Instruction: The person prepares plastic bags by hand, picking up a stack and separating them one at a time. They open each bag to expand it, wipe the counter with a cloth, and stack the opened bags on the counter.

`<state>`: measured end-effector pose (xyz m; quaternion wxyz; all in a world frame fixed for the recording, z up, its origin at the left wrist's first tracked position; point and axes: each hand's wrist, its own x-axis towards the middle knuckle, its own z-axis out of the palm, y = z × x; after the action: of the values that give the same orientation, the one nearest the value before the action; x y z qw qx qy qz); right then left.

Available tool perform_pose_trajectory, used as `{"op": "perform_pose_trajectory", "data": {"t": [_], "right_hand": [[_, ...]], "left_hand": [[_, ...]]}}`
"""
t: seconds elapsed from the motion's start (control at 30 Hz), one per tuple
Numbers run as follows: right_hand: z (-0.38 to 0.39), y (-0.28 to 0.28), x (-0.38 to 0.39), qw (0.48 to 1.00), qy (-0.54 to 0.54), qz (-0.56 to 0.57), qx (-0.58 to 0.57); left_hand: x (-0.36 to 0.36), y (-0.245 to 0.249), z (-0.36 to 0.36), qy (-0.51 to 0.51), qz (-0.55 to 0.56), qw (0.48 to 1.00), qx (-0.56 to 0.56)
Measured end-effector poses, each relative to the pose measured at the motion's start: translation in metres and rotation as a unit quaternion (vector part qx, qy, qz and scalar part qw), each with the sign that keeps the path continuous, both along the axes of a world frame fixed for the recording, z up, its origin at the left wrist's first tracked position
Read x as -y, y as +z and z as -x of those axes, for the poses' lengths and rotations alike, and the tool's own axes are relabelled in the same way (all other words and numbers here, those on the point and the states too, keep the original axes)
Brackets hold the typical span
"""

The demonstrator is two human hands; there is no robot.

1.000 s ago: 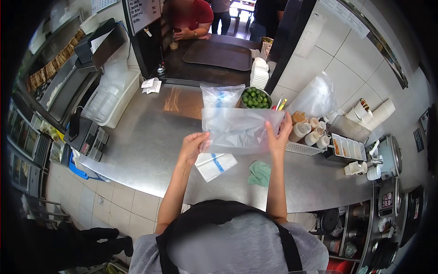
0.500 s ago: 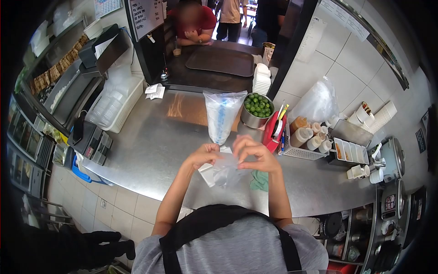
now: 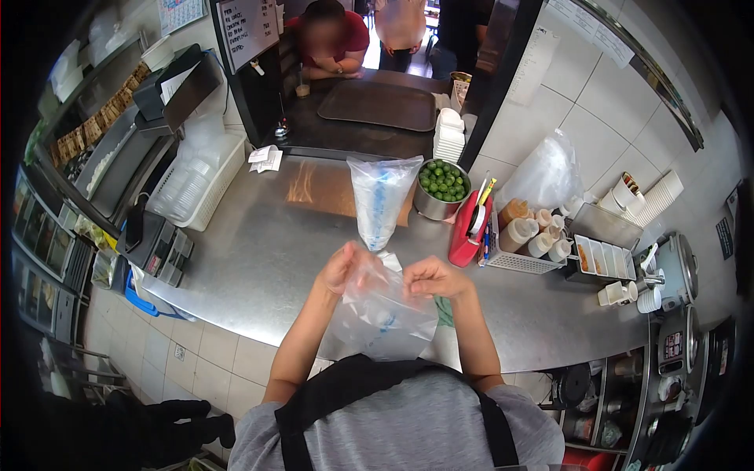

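A clear plastic bag with faint blue print hangs spread between my two hands, low over the steel counter. My left hand grips its upper left edge, the thumb up and the fingers partly behind the film. With fingers pinched together, my right hand holds the bag's upper right edge. Just beyond my hands stands a larger clear bag with blue print and white contents. White paper shows behind the bag I hold, and a green cloth lies partly hidden by my right hand.
A metal pot of green limes, a red holder and a basket of sauce bottles stand to the right. A white basket of plastic lids is left. Across the pass, with its dark tray, a person in red leans.
The small, bunched bag has been opened out and now hangs wide below my hands. My left hand has turned thumb-up; my right fingers have drawn together.
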<state>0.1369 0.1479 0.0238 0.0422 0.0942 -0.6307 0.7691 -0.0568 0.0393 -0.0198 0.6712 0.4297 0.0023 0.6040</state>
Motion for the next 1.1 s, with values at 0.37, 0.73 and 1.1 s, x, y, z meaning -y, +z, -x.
{"op": "perform_pose_trajectory", "data": {"t": [0.37, 0.73, 1.1], "right_hand": [[0.014, 0.0, -0.01, 0.995, -0.038, -0.058, 0.073], [0.065, 0.061, -0.079, 0.906, -0.411, 0.05, -0.091], [0.129, -0.101, -0.121, 0.733, -0.574, -0.359, -0.062]], "left_hand": [[-0.002, 0.033, 0.027, -0.082, 0.055, 0.994, -0.039], [-0.07, 0.092, 0.051, 0.406, 0.109, 0.821, -0.388], [-0.134, -0.051, 0.078, 0.489, 0.326, 0.774, -0.234]]}}
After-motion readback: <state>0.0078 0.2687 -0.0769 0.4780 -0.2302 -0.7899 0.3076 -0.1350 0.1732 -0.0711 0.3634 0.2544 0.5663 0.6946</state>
